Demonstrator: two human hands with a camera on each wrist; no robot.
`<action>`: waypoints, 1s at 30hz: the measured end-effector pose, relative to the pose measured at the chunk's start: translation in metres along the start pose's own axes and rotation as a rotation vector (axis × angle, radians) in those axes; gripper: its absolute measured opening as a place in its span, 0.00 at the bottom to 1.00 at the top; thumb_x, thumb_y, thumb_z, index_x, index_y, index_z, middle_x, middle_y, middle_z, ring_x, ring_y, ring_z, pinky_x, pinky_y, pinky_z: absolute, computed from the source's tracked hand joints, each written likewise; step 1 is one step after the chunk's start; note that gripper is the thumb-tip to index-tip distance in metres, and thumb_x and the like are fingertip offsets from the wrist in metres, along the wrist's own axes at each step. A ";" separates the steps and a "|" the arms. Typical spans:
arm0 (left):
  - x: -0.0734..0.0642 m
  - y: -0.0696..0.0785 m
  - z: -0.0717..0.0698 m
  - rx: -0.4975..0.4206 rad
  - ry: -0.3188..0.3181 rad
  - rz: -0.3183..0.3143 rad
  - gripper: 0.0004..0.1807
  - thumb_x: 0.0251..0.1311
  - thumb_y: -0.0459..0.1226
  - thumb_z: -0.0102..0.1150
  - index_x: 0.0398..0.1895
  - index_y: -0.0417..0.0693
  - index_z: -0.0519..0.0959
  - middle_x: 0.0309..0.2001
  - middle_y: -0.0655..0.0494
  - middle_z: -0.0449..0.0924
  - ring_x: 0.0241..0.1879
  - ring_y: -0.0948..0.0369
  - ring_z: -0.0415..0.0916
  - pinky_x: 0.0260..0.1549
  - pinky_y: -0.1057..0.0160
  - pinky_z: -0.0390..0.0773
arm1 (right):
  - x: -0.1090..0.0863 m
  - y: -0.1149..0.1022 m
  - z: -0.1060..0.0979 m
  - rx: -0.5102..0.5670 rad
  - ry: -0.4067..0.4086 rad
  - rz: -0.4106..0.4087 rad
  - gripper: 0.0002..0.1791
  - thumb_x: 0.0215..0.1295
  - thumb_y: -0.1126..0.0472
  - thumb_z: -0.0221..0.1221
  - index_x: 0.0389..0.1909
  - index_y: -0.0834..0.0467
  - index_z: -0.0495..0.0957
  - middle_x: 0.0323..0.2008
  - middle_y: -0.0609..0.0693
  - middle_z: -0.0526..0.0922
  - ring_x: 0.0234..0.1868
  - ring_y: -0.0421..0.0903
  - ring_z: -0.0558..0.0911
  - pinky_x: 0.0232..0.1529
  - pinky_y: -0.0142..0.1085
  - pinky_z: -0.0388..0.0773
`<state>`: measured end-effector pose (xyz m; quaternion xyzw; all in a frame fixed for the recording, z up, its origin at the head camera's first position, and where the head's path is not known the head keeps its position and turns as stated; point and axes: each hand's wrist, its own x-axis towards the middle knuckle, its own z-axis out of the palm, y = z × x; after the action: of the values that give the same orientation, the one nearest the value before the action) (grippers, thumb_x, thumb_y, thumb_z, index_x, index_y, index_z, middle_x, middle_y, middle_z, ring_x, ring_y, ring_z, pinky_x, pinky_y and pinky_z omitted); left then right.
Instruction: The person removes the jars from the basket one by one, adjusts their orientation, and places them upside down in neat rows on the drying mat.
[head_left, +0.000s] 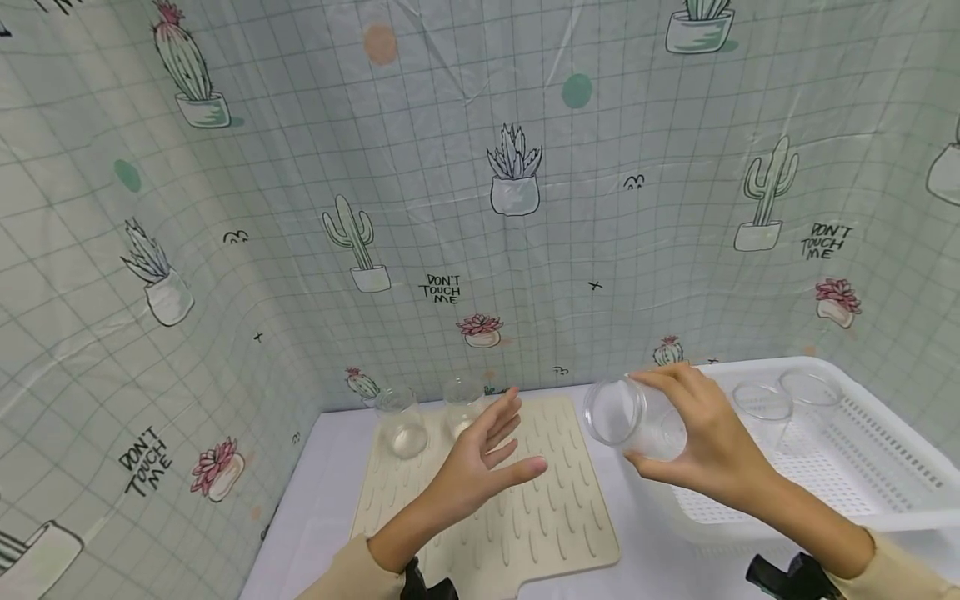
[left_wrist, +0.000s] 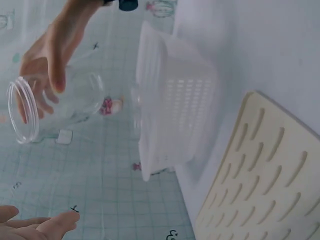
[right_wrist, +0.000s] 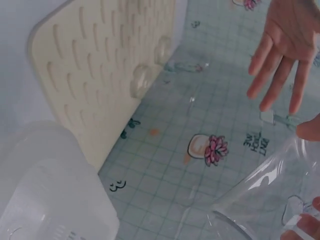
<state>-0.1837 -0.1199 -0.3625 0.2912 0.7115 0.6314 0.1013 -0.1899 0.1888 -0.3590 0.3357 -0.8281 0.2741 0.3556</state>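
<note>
My right hand grips a clear jar round its side, lifted off the table and tipped so its mouth points left. In the left wrist view, the ringed rim of this jar shows plainly. My left hand hovers over the cream draining mat, fingers extended and thumb apart, holding nothing. Two more clear containers, a left one and a right one, stand at the mat's far left. My left fingers partly cover the right one.
A white perforated basket sits on the right side of the white table. Inside are two clear containers, one nearer and one farther. A cactus-print curtain hangs behind and at the left.
</note>
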 end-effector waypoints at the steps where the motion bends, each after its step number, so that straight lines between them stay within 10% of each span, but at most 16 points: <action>1: 0.002 0.001 0.003 -0.008 -0.002 0.006 0.51 0.62 0.48 0.68 0.81 0.52 0.46 0.78 0.49 0.48 0.76 0.53 0.51 0.67 0.58 0.64 | 0.001 -0.002 0.000 -0.020 -0.001 -0.019 0.44 0.35 0.51 0.76 0.59 0.60 0.77 0.49 0.49 0.77 0.50 0.47 0.75 0.48 0.41 0.68; 23: 0.018 0.021 0.042 -0.059 0.027 0.083 0.41 0.57 0.42 0.73 0.74 0.58 0.64 0.70 0.55 0.66 0.67 0.58 0.68 0.57 0.60 0.75 | 0.015 -0.037 0.011 -0.215 0.064 -0.320 0.31 0.62 0.47 0.49 0.58 0.64 0.78 0.47 0.60 0.78 0.47 0.60 0.76 0.50 0.51 0.66; 30: 0.020 0.021 0.045 -0.074 0.064 0.081 0.37 0.57 0.37 0.72 0.70 0.52 0.68 0.65 0.51 0.71 0.61 0.52 0.74 0.54 0.59 0.78 | 0.014 -0.043 0.012 -0.244 0.021 -0.328 0.35 0.50 0.52 0.61 0.61 0.63 0.76 0.48 0.60 0.78 0.48 0.61 0.75 0.50 0.53 0.67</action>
<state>-0.1709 -0.0708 -0.3457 0.2952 0.6783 0.6698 0.0635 -0.1701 0.1486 -0.3458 0.4173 -0.7857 0.1136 0.4423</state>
